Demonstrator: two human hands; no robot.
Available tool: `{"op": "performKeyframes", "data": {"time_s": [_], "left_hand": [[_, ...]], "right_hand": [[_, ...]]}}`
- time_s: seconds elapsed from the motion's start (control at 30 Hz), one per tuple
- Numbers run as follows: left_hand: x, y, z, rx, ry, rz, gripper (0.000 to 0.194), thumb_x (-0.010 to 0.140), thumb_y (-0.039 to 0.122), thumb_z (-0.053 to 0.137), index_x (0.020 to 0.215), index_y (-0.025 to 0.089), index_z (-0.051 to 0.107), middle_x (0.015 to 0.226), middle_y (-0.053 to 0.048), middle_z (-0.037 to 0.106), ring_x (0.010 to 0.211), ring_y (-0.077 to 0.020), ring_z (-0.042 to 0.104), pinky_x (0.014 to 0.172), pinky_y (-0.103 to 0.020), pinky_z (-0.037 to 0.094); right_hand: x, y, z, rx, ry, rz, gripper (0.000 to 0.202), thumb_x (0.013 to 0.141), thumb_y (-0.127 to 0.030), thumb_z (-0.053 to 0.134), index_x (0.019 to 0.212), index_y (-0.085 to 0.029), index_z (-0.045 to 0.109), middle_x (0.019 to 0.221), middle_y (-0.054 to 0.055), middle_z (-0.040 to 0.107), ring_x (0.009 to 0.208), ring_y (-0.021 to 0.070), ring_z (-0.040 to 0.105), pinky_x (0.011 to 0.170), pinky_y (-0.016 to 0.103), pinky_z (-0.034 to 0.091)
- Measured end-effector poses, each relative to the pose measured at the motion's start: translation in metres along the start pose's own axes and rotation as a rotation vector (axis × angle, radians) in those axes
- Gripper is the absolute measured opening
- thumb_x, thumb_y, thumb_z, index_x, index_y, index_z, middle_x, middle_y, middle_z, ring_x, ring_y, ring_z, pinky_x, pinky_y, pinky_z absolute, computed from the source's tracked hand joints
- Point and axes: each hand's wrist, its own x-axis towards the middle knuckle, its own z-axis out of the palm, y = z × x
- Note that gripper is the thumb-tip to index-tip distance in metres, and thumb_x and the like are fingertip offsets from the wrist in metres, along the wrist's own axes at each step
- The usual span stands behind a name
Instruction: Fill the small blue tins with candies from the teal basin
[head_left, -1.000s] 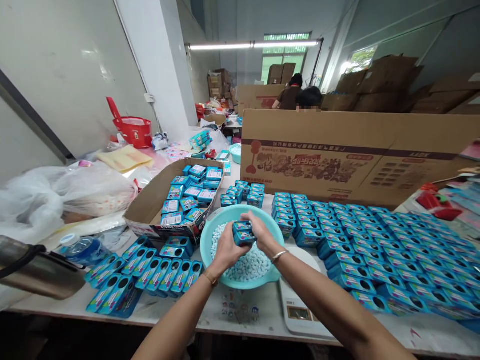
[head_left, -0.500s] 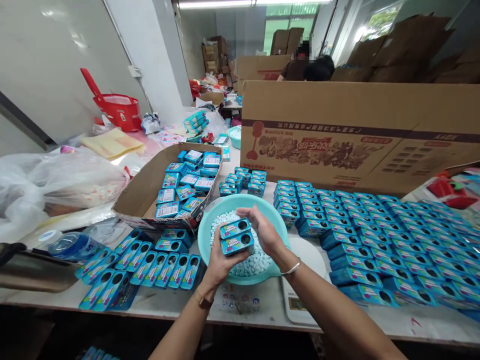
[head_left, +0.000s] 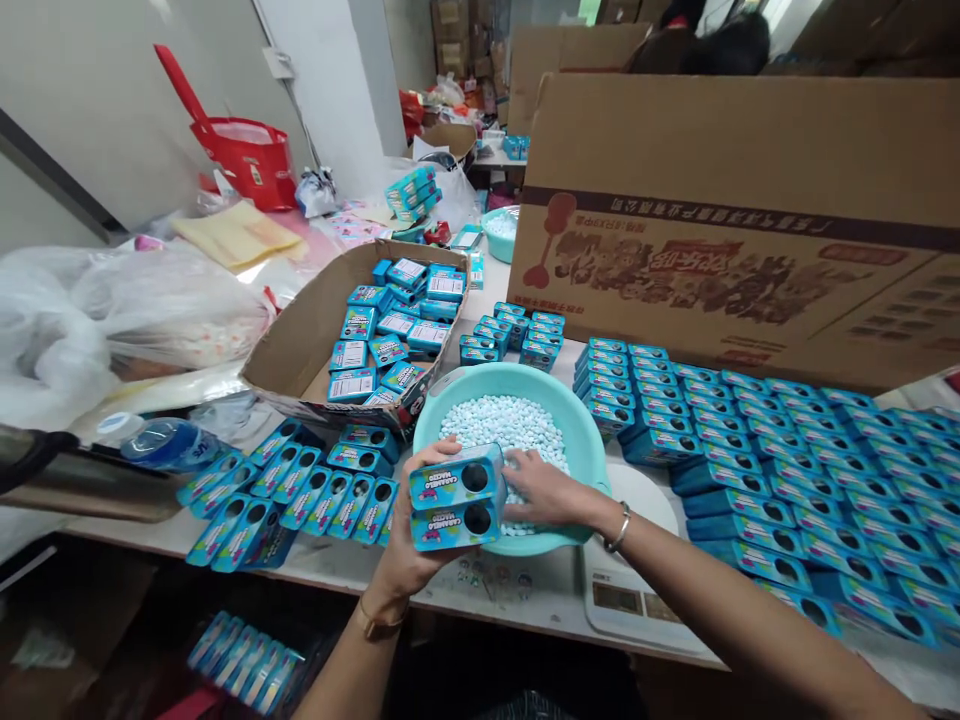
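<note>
Since half a second ago: right hand (head_left: 546, 490) has dropped from beside the boxes into the round teal plastic basin (head_left: 585, 440), palm down, fingers spread on the small pale-blue candy pellets (head_left: 504, 422); whether it pinches any, cannot tell. Left hand (head_left: 409, 545) has come lower and nearer, closed around two stacked blue cardboard boxes (head_left: 456, 497), held over the basin's near rim, probably so pellets have a short way to travel. Round holes face the camera; long axis runs left-right, nearly level. Rows of like blue boxes (head_left: 750, 450) cover the white counter (head_left: 517, 600).
</note>
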Motion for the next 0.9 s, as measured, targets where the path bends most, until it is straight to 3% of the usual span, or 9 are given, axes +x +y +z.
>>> {"op": "performKeyframes", "data": {"time_s": [0.1,0.2,0.3,0.37,0.43,0.5,0.67,0.8,0.9], "left_hand": [[0.0,0.001,0.0,-0.02,-0.018,-0.002,0.073,0.061,0.045,0.088,0.12,0.026,0.05,0.13,-0.01,0.058,0.134,-0.0343,0.049,0.116,-0.052,0.038],[0.001,0.0,0.005,-0.039,-0.014,-0.119,0.075,0.061,0.039,0.088,0.123,0.025,0.049,0.129,-0.009,0.06,0.127,-0.0314,0.055,0.11,-0.046,0.044],[0.005,-0.003,0.014,-0.059,0.037,-0.296,0.079,0.059,0.035,0.087,0.127,0.025,0.047,0.122,-0.006,0.064,0.112,-0.0273,0.064,0.099,-0.04,0.053],[0.012,-0.008,0.022,-0.067,0.055,-0.374,0.079,0.058,0.03,0.085,0.127,0.024,0.046,0.116,-0.005,0.066,0.105,-0.0254,0.067,0.095,-0.039,0.054],[0.021,-0.017,0.03,-0.028,0.057,-0.398,0.079,0.056,0.024,0.084,0.126,0.023,0.046,0.115,-0.005,0.066,0.104,-0.0254,0.066,0.095,-0.04,0.053],[0.029,-0.026,0.038,0.07,0.081,-0.381,0.08,0.054,0.018,0.083,0.125,0.022,0.047,0.117,-0.007,0.064,0.109,-0.0269,0.064,0.099,-0.043,0.05],[0.044,-0.045,0.058,0.365,0.143,-0.285,0.078,0.051,0.01,0.082,0.121,0.02,0.049,0.121,-0.01,0.058,0.12,-0.031,0.054,0.108,-0.048,0.04],[0.046,-0.048,0.067,0.4,0.109,-0.253,0.075,0.05,0.009,0.079,0.119,0.019,0.051,0.117,-0.009,0.058,0.119,-0.0315,0.053,0.106,-0.047,0.04],[0.044,-0.046,0.066,0.334,0.069,-0.229,0.079,0.048,0.009,0.08,0.121,0.02,0.051,0.12,-0.008,0.057,0.121,-0.032,0.052,0.107,-0.047,0.039]], "right_hand": [[-0.002,-0.005,0.013,-0.17,-0.103,0.026,0.035,0.082,-0.039,0.066,0.112,-0.02,0.065,0.121,0.017,0.059,0.098,0.0294,0.059,0.082,0.04,0.046],[0.001,-0.004,0.015,-0.036,-0.066,0.066,0.019,0.083,-0.029,0.061,0.098,-0.021,0.068,0.104,0.011,0.065,0.083,0.0243,0.062,0.076,0.035,0.044],[0.006,0.001,0.002,0.37,0.058,0.124,0.011,0.08,-0.032,0.064,0.078,-0.021,0.068,0.082,0.004,0.068,0.074,0.0213,0.061,0.07,0.032,0.045],[0.008,0.0,-0.011,0.749,0.158,0.261,0.015,0.079,-0.036,0.067,0.076,-0.021,0.065,0.072,0.001,0.065,0.059,0.0151,0.056,0.054,0.026,0.041],[0.01,-0.008,-0.026,1.138,0.275,0.403,0.017,0.079,-0.036,0.069,0.079,-0.021,0.063,0.065,-0.002,0.06,0.047,0.0102,0.048,0.041,0.021,0.031],[0.011,-0.022,-0.039,1.472,0.436,0.47,0.014,0.082,-0.032,0.067,0.078,-0.021,0.06,0.059,-0.003,0.057,0.045,0.0096,0.05,0.037,0.019,0.031],[0.015,-0.062,-0.043,1.818,0.843,0.376,0.006,0.086,-0.023,0.058,0.08,-0.023,0.059,0.068,0.0,0.067,0.074,0.0186,0.072,0.064,0.03,0.058],[0.027,-0.07,-0.032,1.762,1.007,0.212,0.005,0.077,-0.018,0.063,0.08,-0.022,0.063,0.073,-0.001,0.07,0.077,0.0172,0.072,0.075,0.029,0.059],[0.035,-0.06,-0.033,1.691,1.023,0.112,0.007,0.072,-0.021,0.068,0.078,-0.022,0.063,0.072,-0.003,0.07,0.079,0.017,0.071,0.078,0.03,0.058]]}}
